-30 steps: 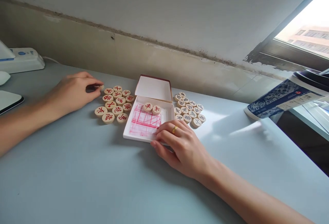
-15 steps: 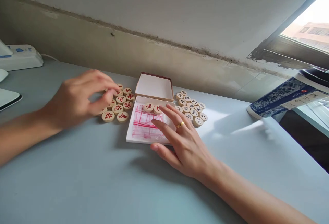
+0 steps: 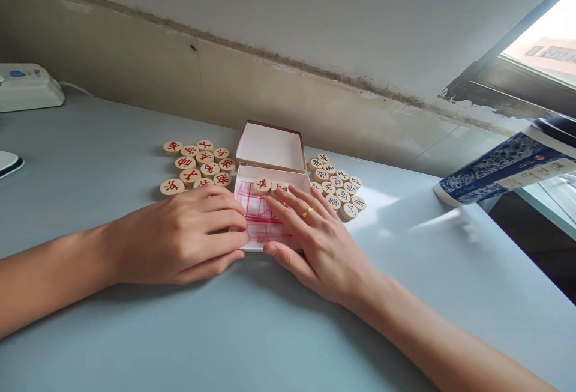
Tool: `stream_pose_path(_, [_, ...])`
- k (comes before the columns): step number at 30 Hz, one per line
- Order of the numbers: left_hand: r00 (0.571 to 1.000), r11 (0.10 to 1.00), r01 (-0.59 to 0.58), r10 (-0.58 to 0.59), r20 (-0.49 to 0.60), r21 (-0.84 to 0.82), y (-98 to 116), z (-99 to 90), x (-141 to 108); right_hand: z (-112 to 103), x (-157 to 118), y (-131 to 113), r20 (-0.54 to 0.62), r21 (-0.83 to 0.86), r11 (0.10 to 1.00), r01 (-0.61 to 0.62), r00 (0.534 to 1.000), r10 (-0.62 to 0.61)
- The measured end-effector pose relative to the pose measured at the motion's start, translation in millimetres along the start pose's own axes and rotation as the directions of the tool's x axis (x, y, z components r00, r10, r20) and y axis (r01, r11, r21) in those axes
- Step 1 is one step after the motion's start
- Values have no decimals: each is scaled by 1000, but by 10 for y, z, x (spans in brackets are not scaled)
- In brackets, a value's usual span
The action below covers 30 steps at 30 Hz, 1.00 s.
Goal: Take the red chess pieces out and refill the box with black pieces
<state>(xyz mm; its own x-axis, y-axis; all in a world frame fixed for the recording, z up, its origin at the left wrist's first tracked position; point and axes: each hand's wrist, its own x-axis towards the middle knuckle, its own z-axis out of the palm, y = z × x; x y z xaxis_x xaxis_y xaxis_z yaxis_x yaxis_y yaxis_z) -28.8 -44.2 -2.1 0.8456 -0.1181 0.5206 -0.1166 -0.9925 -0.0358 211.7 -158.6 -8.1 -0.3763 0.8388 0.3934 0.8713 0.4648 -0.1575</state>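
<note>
A shallow white box (image 3: 272, 247) lies open on the desk, its lid (image 3: 270, 146) tipped back behind it. Inside is a folded sheet with pink-red grid lines (image 3: 256, 224) in clear plastic, with two xiangqi pieces (image 3: 262, 185) near the back wall. My left hand (image 3: 184, 236) is palm down at the box's left edge, fingers outstretched, slightly apart and touching it; its thumb is hidden. My right hand (image 3: 315, 242), wearing a ring, reaches over the box's right side with fingers spread, fingertips at the right-hand piece and partly covering it.
Red-marked xiangqi pieces (image 3: 209, 170) sit left of the box, some behind my left hand. Dark-marked pieces (image 3: 342, 194) cluster to its right. A blue-and-white paper cup (image 3: 499, 167) leans at the right desk edge. A white device (image 3: 31, 89) stands far left, near the wall.
My left hand has come down from over the red pieces to the box's left edge, and its fingers have straightened. The right hand has barely moved. The view has shifted slightly.
</note>
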Motion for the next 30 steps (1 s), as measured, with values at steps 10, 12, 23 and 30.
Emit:
stream_pose_path(10, [1000, 1000, -11, 11, 21, 3, 9, -13, 2, -28, 0, -14, -115, -56, 989, 136, 983, -141])
stream_pose_path(12, [1000, 1000, -11, 10, 24, 7, 5, -12, -3, -40, -6, -16, -100, -55, 988, 143, 984, -148])
stream_pose_path(23, [1000, 1000, -16, 15, 24, 14, 9, -7, -7, -21, -19, -1, -129, -42, 987, 154, 979, -159])
stream_pose_path(30, [999, 992, -11, 17, -49, 124, 6, -59, -1, -74, -23, -42, -158, 98, 942, 321, 940, -303])
